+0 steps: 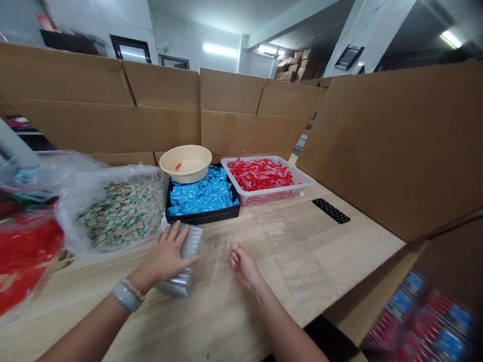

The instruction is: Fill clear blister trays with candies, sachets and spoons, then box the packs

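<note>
Under my left fingers (174, 240) I had a stack of clear plastic packets (191, 242), silvery where the light caught it and blurred at the edges. It lay flat and ran slantwise, its far end poking out just past the fingertips and its near end showing below the little finger's side of the palm. Just beyond my loosely curled right fingers (236, 256) spread a sheet of clear plastic film (290, 251), faint and hard to outline, lying flat.
</note>
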A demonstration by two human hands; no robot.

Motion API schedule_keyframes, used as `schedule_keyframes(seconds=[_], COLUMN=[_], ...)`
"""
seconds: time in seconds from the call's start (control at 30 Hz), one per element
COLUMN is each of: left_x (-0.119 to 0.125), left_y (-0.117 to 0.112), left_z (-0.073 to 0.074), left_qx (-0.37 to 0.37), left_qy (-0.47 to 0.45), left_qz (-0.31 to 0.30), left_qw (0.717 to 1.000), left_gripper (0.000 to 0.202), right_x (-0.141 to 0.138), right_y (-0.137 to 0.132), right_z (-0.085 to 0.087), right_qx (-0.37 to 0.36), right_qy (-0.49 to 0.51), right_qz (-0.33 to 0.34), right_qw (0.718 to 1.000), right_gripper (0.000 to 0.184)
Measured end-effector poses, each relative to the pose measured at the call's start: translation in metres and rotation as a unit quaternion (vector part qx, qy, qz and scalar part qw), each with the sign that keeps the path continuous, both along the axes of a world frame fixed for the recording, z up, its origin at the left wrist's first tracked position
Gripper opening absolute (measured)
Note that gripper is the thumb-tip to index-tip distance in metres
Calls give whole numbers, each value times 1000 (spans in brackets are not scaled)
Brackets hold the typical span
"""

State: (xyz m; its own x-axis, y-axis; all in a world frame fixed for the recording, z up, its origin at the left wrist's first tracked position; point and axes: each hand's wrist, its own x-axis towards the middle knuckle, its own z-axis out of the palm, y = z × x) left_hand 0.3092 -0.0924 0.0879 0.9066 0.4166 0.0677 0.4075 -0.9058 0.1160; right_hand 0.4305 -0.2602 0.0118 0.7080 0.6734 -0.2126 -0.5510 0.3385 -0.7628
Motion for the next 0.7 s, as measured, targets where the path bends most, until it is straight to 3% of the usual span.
schedule_keyframes(seconds=[0.1,0.17,0.27,0.33,0.43,0.47,0.5,0.53,0.63,0.7], left_x=[0,12,37,51,65,69,74,80,103,121], left_y=[-28,-61,-100,-110,-107,-105,-102,-101,-99,-100], left_z=[6,-1,-27,-47,-62,-62,-62,-61,-61,-66], left_qx=[4,-71,-264,-360,-405,-383,-345,-299,-183,-148], left_qy=[-82,-110,-49,-32,-19,-9,5,21,51,54], left_qz=[-6,-52,-35,-30,-40,-38,-34,-32,-58,-97], left_qw=[997,990,963,932,913,923,938,954,980,983], left_gripper=[71,64,78,75,66,65,65,65,65,62], right_x=[3,2,-1,-2,2,4,8,12,32,52], right_y=[-16,-22,-29,-36,-58,-68,-81,-94,-130,-146], right_z=[-2,0,5,5,0,-4,-9,-14,-30,-36], right_qx=[9,18,26,4,-121,-188,-265,-347,-552,-615], right_qy=[10,9,-6,-29,-164,-240,-321,-396,-540,-591], right_qz=[-13,-21,-41,-60,-87,-104,-127,-153,-188,-136], right_qw=[1000,1000,999,998,975,947,900,836,607,504], right_gripper=[27,28,26,26,25,26,31,38,55,57])
